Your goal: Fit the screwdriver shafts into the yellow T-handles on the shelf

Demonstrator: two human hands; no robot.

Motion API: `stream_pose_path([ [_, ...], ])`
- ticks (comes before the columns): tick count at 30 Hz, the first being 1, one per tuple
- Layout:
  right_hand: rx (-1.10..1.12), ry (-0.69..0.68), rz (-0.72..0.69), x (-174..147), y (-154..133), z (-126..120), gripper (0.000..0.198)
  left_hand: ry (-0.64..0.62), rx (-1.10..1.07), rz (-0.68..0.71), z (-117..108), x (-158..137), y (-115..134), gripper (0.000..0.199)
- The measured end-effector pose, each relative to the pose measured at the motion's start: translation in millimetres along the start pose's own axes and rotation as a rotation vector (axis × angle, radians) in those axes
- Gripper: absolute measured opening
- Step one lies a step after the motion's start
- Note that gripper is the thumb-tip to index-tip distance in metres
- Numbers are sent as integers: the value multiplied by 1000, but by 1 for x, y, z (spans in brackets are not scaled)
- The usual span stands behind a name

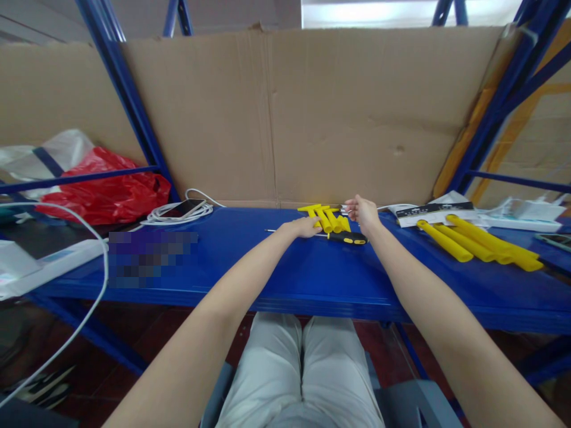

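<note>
Resting at the left end of the yellow T-shaped pieces [333, 221] on the blue surface [232, 238], the left hand [307, 227] probably steadies them; its grip is hidden. The right hand [363, 212] is curled alongside, contents unclear. The screwdriver [348, 238] lies in front, apparently for ready reach.

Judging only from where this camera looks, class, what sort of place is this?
Probably a small workshop or storeroom: there is a blue metal rack backed with cardboard, and a screwdriver lies near yellow pieces.
</note>
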State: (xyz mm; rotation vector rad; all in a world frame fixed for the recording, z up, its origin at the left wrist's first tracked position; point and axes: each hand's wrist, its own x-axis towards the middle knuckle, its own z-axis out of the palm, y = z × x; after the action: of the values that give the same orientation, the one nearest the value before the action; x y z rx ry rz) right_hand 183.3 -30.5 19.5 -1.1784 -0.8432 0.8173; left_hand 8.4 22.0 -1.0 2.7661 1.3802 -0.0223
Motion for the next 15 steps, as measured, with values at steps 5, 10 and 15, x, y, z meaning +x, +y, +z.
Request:
stream_pose_path([
  [5, -27, -30, -21, 7, 7, -4, 39, 8, -21, -10, -6, -1, 6, 58],
  [10, -54, -61, -43, 15, 12, -6, 38, 33, -36, -68, -4, -4, 16, 65],
  [15, -49, -62, -36, 14, 11, -6, 37, 47, 5, -24, 0, 2, 15, 59],
])
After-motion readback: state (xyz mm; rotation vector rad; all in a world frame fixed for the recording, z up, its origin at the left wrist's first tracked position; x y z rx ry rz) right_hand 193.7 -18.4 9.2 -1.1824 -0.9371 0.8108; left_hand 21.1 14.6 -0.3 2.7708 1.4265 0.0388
